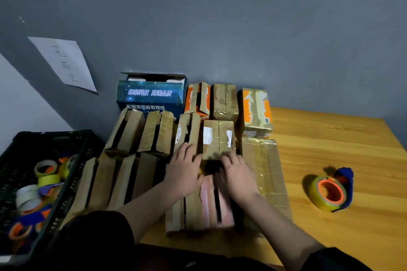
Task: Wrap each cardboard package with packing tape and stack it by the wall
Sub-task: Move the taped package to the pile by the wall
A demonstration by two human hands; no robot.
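- Head view, taking the small taped package [218, 138] in the middle of the pile as the landmark: far to its left, off the worktop [330, 138] edge, stands a dark crate [72, 160] holding tape rolls.
- Left of the landmark lie rows of unsealed cardboard packages [141, 134], flaps gaping, their long axes running away from the person toward the wall [242, 28].
- Just left of it and a little nearer the person, the left hand [184, 171] lies flat, fingers straight and spread, pressing on the neighbouring package and gripping nothing.
- The landmark itself sits directly ahead of both hands, long axis pointing toward the wall, its near end touching the fingertips.
- Just right of it, the right hand [236, 174] has its fingers lightly bent on that near edge; whether it truly grips is unclear.
- Both hands look equally near, so a two-handed lift seems likely, then a push straight forward.
- Beyond the landmark, wrapped packages [256, 110] and a blue carton [152, 94] stand against the wall.
- Well to the right of the landmark, a tape dispenser [330, 191] rests alone, nearer the right hand.
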